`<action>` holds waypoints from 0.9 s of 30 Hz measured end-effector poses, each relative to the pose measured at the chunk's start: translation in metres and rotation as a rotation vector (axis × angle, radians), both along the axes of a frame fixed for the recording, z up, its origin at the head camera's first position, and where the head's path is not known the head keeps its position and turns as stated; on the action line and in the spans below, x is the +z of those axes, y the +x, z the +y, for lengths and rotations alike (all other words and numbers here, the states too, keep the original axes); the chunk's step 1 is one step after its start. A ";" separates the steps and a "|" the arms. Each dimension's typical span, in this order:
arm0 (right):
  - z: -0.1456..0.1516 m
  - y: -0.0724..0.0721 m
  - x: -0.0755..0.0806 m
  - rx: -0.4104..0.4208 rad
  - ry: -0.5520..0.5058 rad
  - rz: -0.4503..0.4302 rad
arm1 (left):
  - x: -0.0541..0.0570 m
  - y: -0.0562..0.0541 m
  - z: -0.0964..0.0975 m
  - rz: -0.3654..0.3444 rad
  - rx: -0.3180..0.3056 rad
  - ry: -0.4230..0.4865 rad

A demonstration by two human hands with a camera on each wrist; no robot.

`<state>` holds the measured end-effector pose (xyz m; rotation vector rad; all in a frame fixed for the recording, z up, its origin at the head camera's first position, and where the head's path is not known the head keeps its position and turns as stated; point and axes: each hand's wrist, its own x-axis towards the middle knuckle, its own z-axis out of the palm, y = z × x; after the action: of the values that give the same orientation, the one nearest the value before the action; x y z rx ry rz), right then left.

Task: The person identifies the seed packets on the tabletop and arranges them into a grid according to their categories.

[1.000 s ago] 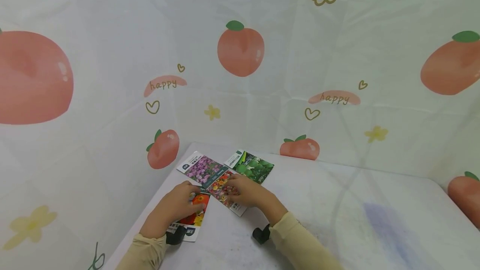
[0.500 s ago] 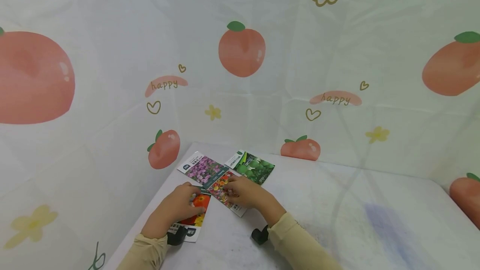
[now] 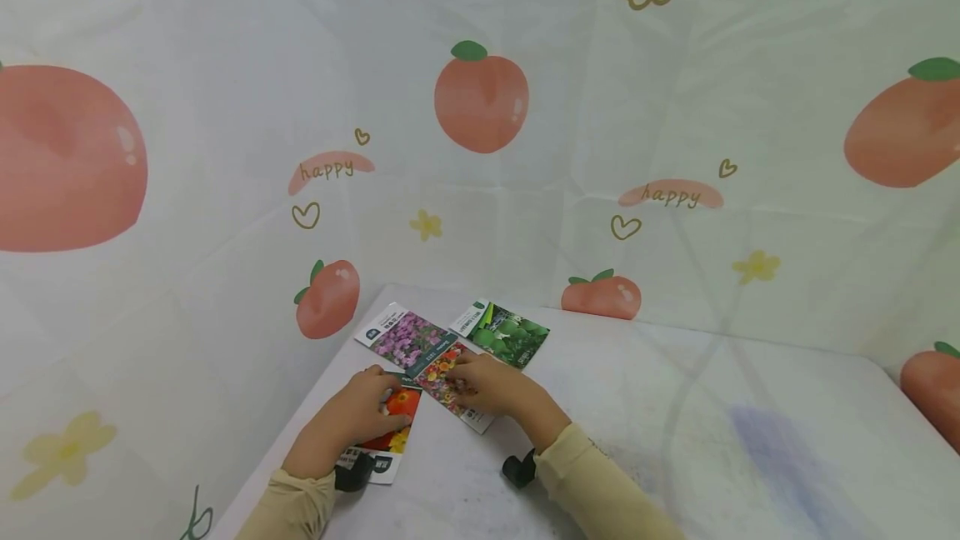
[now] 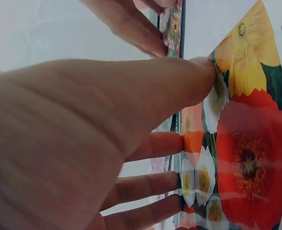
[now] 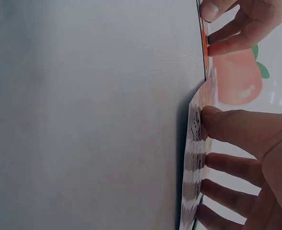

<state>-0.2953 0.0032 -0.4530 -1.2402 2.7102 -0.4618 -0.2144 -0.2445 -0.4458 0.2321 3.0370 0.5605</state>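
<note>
My left hand [image 3: 352, 415] rests its thumb and fingertips on a seed packet with red, orange and yellow flowers [image 4: 249, 163]. That packet lies flat at the near left, partly covered by the hand. My right hand [image 3: 498, 386] touches a seed packet with small mixed flowers [image 3: 435, 372], its fingers spread over the printed face. In the right wrist view, the near edge of this mixed-flower packet [image 5: 191, 158] stands slightly up from the table. A packet with purple flowers [image 3: 407, 340] lies against its far end. Farther back is a green packet with round green fruit [image 3: 513, 338].
All the packets lie on a white-covered table [image 3: 637, 407] toward its left corner. A white curtain [image 3: 555, 132] printed with peaches hangs close behind and along the left side. Black wrist mounts [image 3: 519, 469] sit under the sleeves. A bluish stain [image 3: 780, 457] marks the right side.
</note>
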 end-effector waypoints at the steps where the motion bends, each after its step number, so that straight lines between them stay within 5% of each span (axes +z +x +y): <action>1: 0.000 0.000 0.000 0.003 0.002 0.002 | 0.000 0.000 0.000 0.003 -0.002 0.001; 27: -0.001 0.004 0.004 -0.023 0.035 -0.016 | 0.001 0.002 0.001 0.010 -0.012 -0.005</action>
<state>-0.2909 0.0020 -0.4491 -1.1925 2.7105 -0.4228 -0.2128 -0.2434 -0.4445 0.2540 3.0443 0.5524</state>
